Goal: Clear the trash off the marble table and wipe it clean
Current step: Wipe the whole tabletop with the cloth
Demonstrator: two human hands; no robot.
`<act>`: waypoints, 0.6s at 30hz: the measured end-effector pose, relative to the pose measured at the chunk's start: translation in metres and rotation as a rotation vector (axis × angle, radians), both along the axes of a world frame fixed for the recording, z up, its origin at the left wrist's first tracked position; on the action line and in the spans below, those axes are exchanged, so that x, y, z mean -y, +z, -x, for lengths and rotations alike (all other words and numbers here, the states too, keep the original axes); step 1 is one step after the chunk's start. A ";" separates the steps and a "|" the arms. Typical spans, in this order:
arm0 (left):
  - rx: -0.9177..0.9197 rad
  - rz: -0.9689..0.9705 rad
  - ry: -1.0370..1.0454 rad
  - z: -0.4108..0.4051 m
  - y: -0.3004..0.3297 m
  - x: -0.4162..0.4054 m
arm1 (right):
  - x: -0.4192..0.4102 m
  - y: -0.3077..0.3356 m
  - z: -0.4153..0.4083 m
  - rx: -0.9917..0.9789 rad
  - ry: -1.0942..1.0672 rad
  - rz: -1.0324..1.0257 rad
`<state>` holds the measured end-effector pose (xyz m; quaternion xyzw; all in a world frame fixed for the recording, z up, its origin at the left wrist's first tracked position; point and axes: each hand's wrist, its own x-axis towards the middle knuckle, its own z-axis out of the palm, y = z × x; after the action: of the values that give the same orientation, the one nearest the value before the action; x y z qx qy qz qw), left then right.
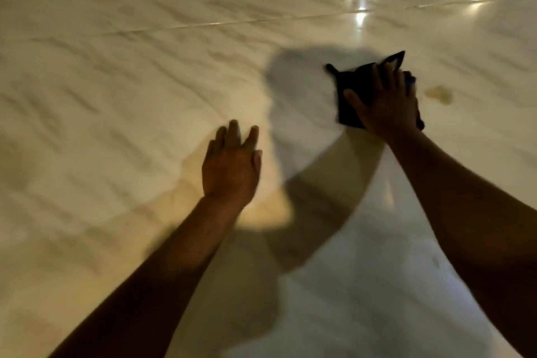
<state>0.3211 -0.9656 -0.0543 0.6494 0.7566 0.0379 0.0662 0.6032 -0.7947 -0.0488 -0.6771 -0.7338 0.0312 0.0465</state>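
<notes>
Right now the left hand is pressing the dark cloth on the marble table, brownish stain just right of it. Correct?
Not quite: the head view shows the right hand pressing the dark cloth on the marble table; the left hand holds nothing. The brownish stain is just right of it.

An indoor room is suggested, but its kind cannot be told. Nearly the whole view is filled by a polished marble table (pixel 145 67), cream with grey veins, crossed by a thin seam (pixel 232 22). Several lamps are mirrored in its gloss as bright spots (pixel 360 9). Warm, dim lighting is seen, and the picture is blurred.
</notes>
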 end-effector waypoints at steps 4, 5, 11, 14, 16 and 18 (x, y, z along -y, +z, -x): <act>0.002 0.062 -0.010 -0.008 0.009 0.007 | 0.083 -0.001 0.055 -0.022 0.195 -0.034; 0.022 0.071 -0.021 -0.005 0.012 0.008 | 0.115 -0.003 0.064 -0.016 0.293 0.006; 0.087 0.186 -0.066 0.015 0.033 0.044 | 0.141 -0.007 0.018 0.055 0.391 -0.021; 0.116 0.186 -0.047 0.026 0.039 0.083 | 0.129 -0.004 0.022 0.000 0.133 0.011; 0.159 0.167 -0.042 0.037 0.036 0.112 | 0.160 -0.002 0.056 -0.035 0.128 0.012; 0.194 0.138 -0.051 0.047 0.033 0.137 | 0.218 -0.005 0.092 -0.058 0.250 0.005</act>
<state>0.2745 -1.1022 -0.0210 0.6557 0.7307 0.0467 0.1846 0.5110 -1.0124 -0.0533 -0.5792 -0.8108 0.0579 0.0617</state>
